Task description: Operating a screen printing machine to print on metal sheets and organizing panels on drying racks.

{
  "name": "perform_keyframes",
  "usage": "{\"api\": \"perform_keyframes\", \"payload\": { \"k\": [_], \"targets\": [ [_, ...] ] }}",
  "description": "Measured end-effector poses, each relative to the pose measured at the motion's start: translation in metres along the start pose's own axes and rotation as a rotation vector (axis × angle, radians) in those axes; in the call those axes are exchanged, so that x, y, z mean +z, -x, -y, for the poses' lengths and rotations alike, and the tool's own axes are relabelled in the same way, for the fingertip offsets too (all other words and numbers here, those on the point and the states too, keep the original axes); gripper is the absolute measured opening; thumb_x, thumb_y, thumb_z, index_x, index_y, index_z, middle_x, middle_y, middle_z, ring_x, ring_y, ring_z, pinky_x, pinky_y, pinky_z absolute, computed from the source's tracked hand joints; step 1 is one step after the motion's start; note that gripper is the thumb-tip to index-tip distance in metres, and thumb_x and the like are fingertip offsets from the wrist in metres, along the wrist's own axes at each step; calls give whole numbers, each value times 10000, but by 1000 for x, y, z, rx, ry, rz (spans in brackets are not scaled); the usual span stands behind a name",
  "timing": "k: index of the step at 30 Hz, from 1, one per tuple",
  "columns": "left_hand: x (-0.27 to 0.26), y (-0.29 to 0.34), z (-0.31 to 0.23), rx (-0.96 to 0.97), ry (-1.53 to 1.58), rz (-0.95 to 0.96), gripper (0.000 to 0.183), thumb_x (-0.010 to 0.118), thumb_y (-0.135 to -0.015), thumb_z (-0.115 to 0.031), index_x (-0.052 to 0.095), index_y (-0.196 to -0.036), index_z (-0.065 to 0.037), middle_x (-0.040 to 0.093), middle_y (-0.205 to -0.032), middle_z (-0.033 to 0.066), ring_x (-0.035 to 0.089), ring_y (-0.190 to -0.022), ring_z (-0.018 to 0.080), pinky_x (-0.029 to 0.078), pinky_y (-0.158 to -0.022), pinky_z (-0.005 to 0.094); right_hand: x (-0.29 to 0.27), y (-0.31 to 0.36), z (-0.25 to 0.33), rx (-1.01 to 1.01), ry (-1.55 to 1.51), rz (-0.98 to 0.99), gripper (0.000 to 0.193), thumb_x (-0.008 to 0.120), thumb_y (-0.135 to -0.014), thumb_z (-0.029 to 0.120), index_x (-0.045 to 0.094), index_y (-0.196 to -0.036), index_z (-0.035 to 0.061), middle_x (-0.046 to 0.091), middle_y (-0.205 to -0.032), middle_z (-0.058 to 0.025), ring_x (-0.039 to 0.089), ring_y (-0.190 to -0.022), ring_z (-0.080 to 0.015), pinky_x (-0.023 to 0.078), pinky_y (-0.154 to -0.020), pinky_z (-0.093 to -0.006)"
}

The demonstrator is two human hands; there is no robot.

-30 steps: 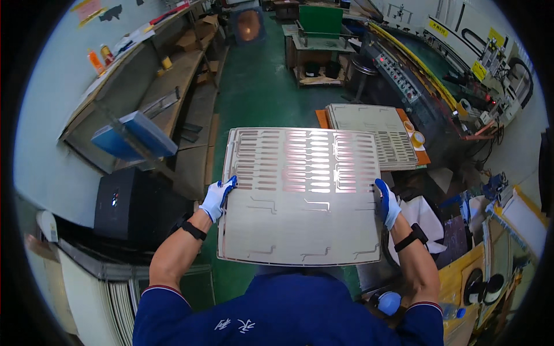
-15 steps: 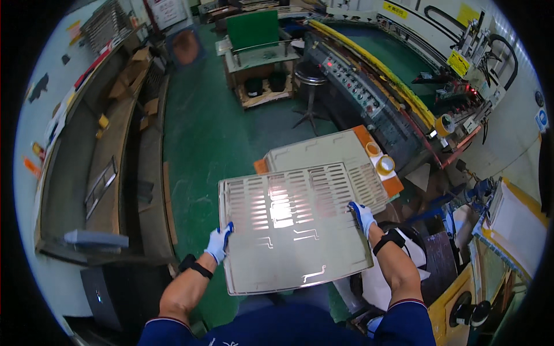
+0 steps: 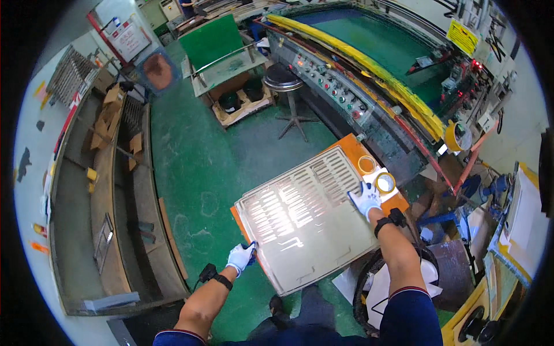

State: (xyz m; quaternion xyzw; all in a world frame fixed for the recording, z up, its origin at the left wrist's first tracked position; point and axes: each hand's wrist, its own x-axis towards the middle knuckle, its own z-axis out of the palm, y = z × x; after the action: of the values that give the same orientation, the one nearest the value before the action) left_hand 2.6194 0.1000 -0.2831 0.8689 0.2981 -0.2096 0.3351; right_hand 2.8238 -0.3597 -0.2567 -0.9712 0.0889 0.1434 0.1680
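Observation:
A pale grey, shiny slotted sheet (image 3: 314, 236) lies on an orange board (image 3: 350, 143), lined up over what seems to be a stack of like sheets. Rows of slots cover its far part, and a few thin bent marks show on its near part. My left hand (image 3: 241, 258), in a white glove with blue fingertips, is closed at the sheet's left edge. At the right edge, my right hand (image 3: 366, 202) rests with fingers apart, next to two rolls of yellow tape (image 3: 385, 183). Both wrists wear black straps.
A long machine with a button panel (image 3: 329, 83) and yellow-covered edge runs along the right. A round stool (image 3: 283, 78) stands before it, beside a small table with a green board (image 3: 210, 43). Shelving (image 3: 95, 230) lines the left; a black-rimmed bin (image 3: 369, 285) sits near right.
The slotted sheet has come down and forward onto the stack on the orange board. My right hand's fingers have spread from their grip. The view has turned somewhat to the right.

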Motion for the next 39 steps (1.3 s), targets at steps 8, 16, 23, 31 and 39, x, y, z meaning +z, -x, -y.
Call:
{"api": "perform_keyframes", "payload": {
  "k": [8,16,23,31,39],
  "targets": [
    [-41,14,83,-51,459,257,201,645,-916,-207,577,-840,-35,622,-723,93,643,-554,237,565,-511,400,28,119,35,-183,-319,-419,542,615,-804,443,556,-1200,77,525,-1243,-198,468,-1180,-374,363,-1013,-512],
    [-70,-77,214,1090,-449,-66,389,637,-898,-375,693,-930,8,718,-831,105,690,-699,286,547,-739,434,65,360,72,-156,-405,-349,497,604,-858,402,542,-1244,96,535,-1239,-166,480,-1194,-353,357,-1036,-487],
    [40,-33,105,437,-696,994,364,612,-921,-353,659,-863,3,682,-727,119,685,-635,287,555,-620,410,157,646,30,800,-544,-238,607,519,-877,508,516,-1339,113,508,-1360,-178,449,-1284,-352,330,-1092,-448],
    [188,258,16,494,-1292,1539,475,561,-948,-418,681,-837,27,694,-728,148,681,-595,276,560,-567,371,291,890,31,1699,-924,-593,694,507,-849,585,497,-1367,124,530,-1362,-155,476,-1279,-332,359,-1076,-426],
    [297,602,66,1047,-1312,1904,441,464,-1003,-382,652,-997,17,702,-783,122,688,-643,208,555,-602,326,286,966,-42,2051,-1120,-625,712,518,-830,605,485,-1386,162,539,-1362,-148,519,-1249,-328,400,-1042,-466]
  ]
}}
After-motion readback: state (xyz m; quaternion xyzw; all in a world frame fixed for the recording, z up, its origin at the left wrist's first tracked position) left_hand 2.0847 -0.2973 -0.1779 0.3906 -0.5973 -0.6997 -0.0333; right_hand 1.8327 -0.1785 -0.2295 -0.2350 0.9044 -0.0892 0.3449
